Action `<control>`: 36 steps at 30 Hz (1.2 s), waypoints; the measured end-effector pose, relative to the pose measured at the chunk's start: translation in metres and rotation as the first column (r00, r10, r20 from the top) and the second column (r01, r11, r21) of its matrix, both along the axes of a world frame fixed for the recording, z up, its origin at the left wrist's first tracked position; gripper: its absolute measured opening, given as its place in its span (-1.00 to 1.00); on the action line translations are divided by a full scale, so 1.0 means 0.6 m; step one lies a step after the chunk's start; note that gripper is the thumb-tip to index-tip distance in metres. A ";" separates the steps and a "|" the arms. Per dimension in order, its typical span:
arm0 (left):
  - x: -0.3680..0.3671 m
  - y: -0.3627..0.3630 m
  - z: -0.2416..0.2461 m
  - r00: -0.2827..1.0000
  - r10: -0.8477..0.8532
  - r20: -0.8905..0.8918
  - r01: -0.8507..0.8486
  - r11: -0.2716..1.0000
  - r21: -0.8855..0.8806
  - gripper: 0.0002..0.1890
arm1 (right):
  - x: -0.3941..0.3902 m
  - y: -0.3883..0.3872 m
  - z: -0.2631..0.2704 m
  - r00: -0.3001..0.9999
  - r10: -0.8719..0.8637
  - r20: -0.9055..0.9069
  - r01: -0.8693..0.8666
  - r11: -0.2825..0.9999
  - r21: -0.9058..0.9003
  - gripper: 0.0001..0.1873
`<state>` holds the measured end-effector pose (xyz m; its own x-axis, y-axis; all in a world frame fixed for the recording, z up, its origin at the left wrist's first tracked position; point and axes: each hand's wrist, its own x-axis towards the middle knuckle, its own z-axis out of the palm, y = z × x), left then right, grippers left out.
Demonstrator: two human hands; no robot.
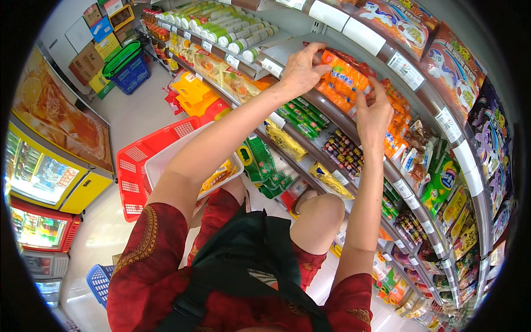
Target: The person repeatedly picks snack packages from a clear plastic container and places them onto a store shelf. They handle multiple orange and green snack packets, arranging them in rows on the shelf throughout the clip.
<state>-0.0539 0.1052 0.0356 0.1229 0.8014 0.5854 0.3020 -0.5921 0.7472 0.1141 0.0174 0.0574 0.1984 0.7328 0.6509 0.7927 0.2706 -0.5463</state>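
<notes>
At the middle shelf, an orange snack packet (347, 79) with printed writing is held between my two hands. My left hand (302, 69) grips its left end, thumb on the front and fingers reaching behind the top. The fingers of my right hand (375, 110) pinch the packet's right end. More orange packets (396, 120) lie on the same shelf to the right, and a dark red packet (360, 65) shows just behind the held one. Beneath the left forearm, a white plastic bin (155, 166) containing yellow packets (218, 176) sits on a red plastic basket (130, 155).
White-capped tubes (244, 39) lie in rows left of my hands. Green rolls (303, 118) fill the shelf below. Price-tagged shelf edges (404, 70) curve close above. Green bags (263, 162) lie low by my knees. A blue basket (128, 72) and drink coolers (45, 166) stand leftward.
</notes>
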 end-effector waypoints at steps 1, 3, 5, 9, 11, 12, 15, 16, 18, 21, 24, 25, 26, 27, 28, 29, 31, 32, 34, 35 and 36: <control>0.004 0.002 -0.001 0.999 0.010 -0.035 -0.011 0.999 -0.035 -0.48 | 0.004 0.000 0.002 0.998 -0.015 0.058 0.020 0.997 -0.081 -0.60; 0.003 0.001 -0.002 0.982 0.030 -0.188 -0.041 0.998 -0.055 -0.48 | 0.009 -0.001 0.002 0.985 -0.033 0.167 0.061 0.984 -0.165 -0.62; 0.000 -0.002 0.006 0.940 0.048 -0.337 -0.066 0.997 -0.042 -0.48 | 0.013 -0.004 -0.001 0.963 -0.048 0.266 0.097 0.980 -0.175 -0.66; -0.005 0.020 0.021 0.887 -0.008 -0.462 -0.072 0.985 -0.155 -0.48 | -0.007 0.006 0.003 0.901 -0.110 0.419 0.242 0.930 -0.275 -0.69; 0.002 0.031 0.029 0.857 -0.017 -0.515 -0.088 0.980 -0.178 -0.47 | -0.015 0.007 0.005 0.872 -0.156 0.463 0.297 0.922 -0.250 -0.78; 0.008 0.036 0.029 0.858 -0.003 -0.513 -0.098 0.981 -0.169 -0.47 | -0.015 0.012 0.005 0.867 -0.178 0.465 0.320 0.915 -0.245 -0.79; 0.028 0.045 0.023 0.872 0.033 -0.489 -0.115 0.984 -0.139 -0.46 | -0.020 0.030 0.000 0.843 -0.232 0.485 0.387 0.888 -0.249 -0.80; 0.032 0.047 0.019 0.883 0.039 -0.467 -0.112 0.985 -0.128 -0.46 | -0.022 0.034 0.001 0.830 -0.240 0.503 0.412 0.873 -0.262 -0.79; 0.034 0.045 0.013 0.887 0.058 -0.458 -0.117 0.988 -0.102 -0.48 | -0.029 0.037 -0.005 0.813 -0.286 0.507 0.455 0.856 -0.247 -0.78; 0.017 0.025 -0.008 0.902 0.127 -0.412 -0.133 0.991 0.015 -0.52 | -0.050 0.022 -0.025 0.819 -0.351 0.455 0.433 0.897 -0.088 -0.70; -0.060 -0.012 -0.043 0.965 0.192 -0.176 -0.158 0.969 0.191 -0.61 | -0.104 -0.006 -0.060 0.914 -0.162 0.372 0.079 0.971 0.227 -0.60; -0.089 -0.034 -0.049 0.953 0.285 -0.105 -0.239 0.917 0.320 -0.67 | -0.122 -0.014 -0.080 0.938 -0.029 0.346 -0.048 0.976 0.213 -0.62; -0.119 -0.043 -0.073 0.941 0.339 -0.026 -0.305 0.876 0.373 -0.75 | -0.136 -0.010 -0.106 0.915 0.135 0.380 -0.233 0.946 0.224 -0.65; -0.159 -0.058 -0.104 0.927 0.373 0.049 -0.370 0.883 0.288 -0.81 | -0.167 -0.022 -0.128 0.898 0.324 0.297 -0.363 0.928 0.087 -0.67; -0.198 -0.079 -0.133 0.902 0.424 0.081 -0.430 0.867 0.250 -0.83 | -0.192 -0.028 -0.159 0.869 0.423 0.258 -0.438 0.899 0.004 -0.67; -0.241 -0.096 -0.175 0.847 0.522 0.100 -0.531 0.824 0.197 -0.86 | -0.218 -0.033 -0.187 0.824 0.531 0.198 -0.531 0.845 -0.062 -0.67; -0.334 -0.118 -0.281 0.761 0.642 0.093 -0.647 0.761 0.043 -0.89 | -0.260 -0.038 -0.249 0.739 0.670 0.074 -0.660 0.741 -0.121 -0.70; -0.372 -0.137 -0.330 0.718 0.695 0.047 -0.692 0.719 -0.064 -0.88 | -0.273 -0.037 -0.278 0.692 0.719 0.064 -0.707 0.692 -0.146 -0.72; -0.416 -0.181 -0.402 0.621 0.784 0.020 -0.753 0.604 -0.260 -0.84 | -0.299 -0.045 -0.342 0.648 0.752 0.123 -0.709 0.654 -0.264 -0.73; -0.427 -0.205 -0.430 0.564 0.825 0.040 -0.765 0.540 -0.352 -0.82 | -0.310 -0.052 -0.366 0.613 0.775 0.157 -0.700 0.624 -0.347 -0.73; -0.440 -0.222 -0.456 0.557 0.827 0.072 -0.704 0.517 -0.487 -0.81 | -0.318 -0.061 -0.382 0.592 0.764 0.256 -0.670 0.643 -0.371 -0.72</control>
